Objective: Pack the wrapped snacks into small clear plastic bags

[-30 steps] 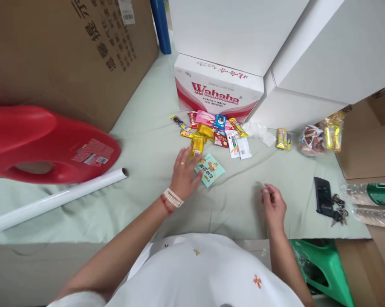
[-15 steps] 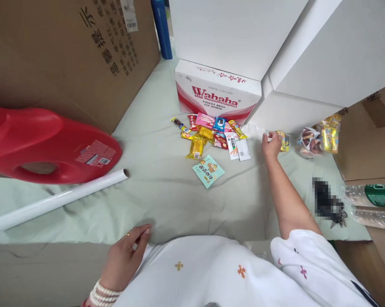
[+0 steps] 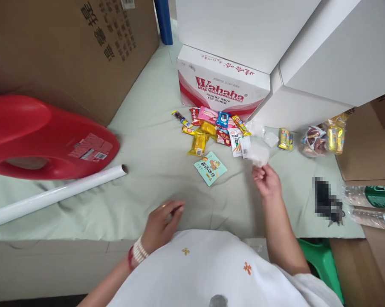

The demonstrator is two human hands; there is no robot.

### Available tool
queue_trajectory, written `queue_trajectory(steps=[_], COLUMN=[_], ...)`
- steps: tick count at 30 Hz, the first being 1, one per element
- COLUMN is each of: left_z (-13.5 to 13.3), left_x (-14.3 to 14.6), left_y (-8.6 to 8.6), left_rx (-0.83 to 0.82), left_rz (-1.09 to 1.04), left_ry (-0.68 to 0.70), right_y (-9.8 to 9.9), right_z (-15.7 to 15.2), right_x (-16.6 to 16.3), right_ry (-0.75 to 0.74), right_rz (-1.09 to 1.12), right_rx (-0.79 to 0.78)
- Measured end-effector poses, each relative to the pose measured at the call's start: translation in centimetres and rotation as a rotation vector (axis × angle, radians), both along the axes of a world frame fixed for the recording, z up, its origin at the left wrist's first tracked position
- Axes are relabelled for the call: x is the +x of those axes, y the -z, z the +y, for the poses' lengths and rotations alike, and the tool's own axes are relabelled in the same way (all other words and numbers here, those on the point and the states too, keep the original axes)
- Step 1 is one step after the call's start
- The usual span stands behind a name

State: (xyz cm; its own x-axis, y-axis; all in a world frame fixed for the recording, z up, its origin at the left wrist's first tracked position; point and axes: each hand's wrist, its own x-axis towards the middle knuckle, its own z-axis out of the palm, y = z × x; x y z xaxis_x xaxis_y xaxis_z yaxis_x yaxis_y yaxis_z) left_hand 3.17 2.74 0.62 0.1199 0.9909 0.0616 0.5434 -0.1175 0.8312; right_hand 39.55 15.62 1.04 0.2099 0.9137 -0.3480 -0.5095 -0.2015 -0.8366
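Observation:
My right hand (image 3: 266,181) is closed on the edge of a small translucent white plastic bag (image 3: 259,154), blurred by motion, held above the cloth beside the snack packets. Two more crumpled translucent bags (image 3: 270,139) lie behind it. My left hand (image 3: 165,224) hovers near the front edge, thumb and fingers drawn together with nothing visible in them. Farther forward lies a light green snack pouch (image 3: 210,168). Behind it is a pile with yellow packets (image 3: 198,143), a pink packet (image 3: 208,114), a blue packet (image 3: 223,119) and white packets (image 3: 235,143).
A Wahaha carton (image 3: 222,87) stands behind the pile. On the left are a red jug (image 3: 54,140), a white tube (image 3: 58,196) and a large cardboard box (image 3: 67,55). On the right are a yellow packet (image 3: 285,139), bagged snacks (image 3: 314,141), keys (image 3: 335,215) and plastic bottles (image 3: 377,196).
My right hand has come back toward me from near the yellow packet, bringing a translucent bag. My left hand has moved right and forward over the cloth. The view has shifted slightly.

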Motion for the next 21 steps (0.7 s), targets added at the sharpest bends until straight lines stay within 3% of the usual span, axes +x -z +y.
queue_trajectory(steps=[3, 6, 11, 13, 16, 19, 21], left_z=[3.8, 6.5, 8.8, 9.4, 10.1, 10.2, 10.0], left_x=[4.3, 8.5, 12.6, 12.4, 10.8, 9.2, 8.9], left_y=[-0.6, -0.2, 1.5, 1.7, 1.3, 0.5, 0.1], left_rx=[0.045, 0.061, -0.428, -0.516, -0.493, -0.48, -0.463], left_rz=[-0.15, -0.306, -0.676, -0.794, -0.809, -0.758, -0.736], left_ry=[0.113, 0.137, 0.152, 0.126, 0.045, -0.018, -0.055], right_y=[0.5, 0.7, 0.2, 0.1, 0.2, 0.3, 0.0], right_z=[-5.6, -8.9, -10.4, -10.2, -9.9, -9.7, -9.5], right_x=[-3.6, -6.2, -7.3, -6.7, -5.1, -3.9, -3.9], right_ry=[-0.003, -0.021, -0.095, -0.1, -0.094, -0.14, -0.165], right_rz=[0.328, 0.374, 0.304, 0.21, 0.001, -0.402, -0.736], right_rx=[-0.093, -0.175, -0.24, -0.26, -0.237, -0.166, -0.029])
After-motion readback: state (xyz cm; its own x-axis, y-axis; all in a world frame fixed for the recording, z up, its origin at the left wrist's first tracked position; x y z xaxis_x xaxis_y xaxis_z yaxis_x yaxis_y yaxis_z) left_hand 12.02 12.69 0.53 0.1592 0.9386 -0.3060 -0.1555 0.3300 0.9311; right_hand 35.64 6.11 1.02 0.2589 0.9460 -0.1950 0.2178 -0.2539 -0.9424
